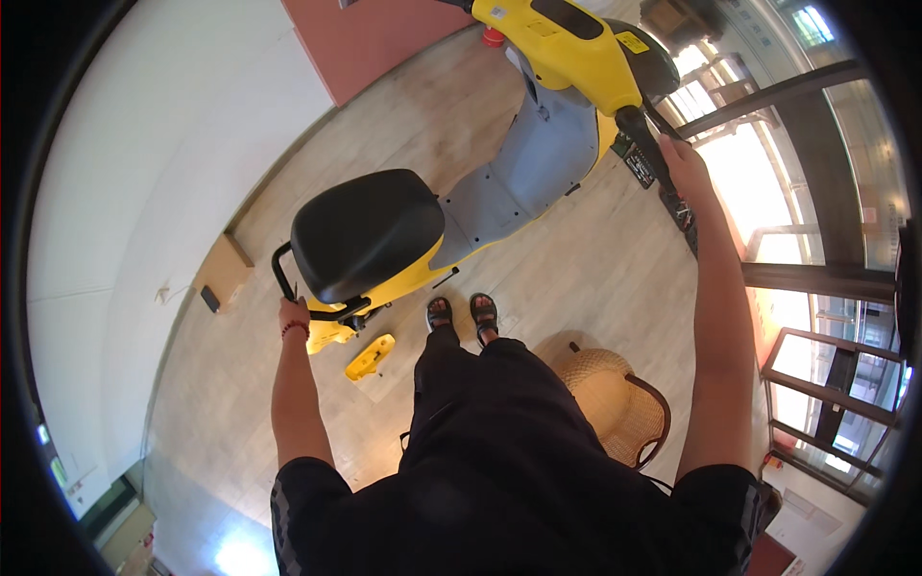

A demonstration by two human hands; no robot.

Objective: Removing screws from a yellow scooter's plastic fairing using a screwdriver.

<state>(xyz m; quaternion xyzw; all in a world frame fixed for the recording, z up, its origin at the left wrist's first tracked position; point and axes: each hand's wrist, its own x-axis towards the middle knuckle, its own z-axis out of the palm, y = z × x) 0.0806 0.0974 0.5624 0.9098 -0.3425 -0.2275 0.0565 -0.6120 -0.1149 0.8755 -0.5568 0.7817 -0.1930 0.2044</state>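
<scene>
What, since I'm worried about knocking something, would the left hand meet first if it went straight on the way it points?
The rail, which the left hand grips. Past that, its line seems to run to the rail's far bend or the edge of the seat; depth is unclear.

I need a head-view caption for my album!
Yellow scooter: left hand on the rear bar, right hand on a grip.

- A scooter (497,200) is standing on the floor (413,134) before the feet (484,312).
- The left hand (294,314) is resting on its rear rail (279,268).
- The right hand (684,165) is resting on its handlebar (639,134).
- A loose part (370,358) is lying left of the feet.
- A chair (607,398) is standing right.
</scene>
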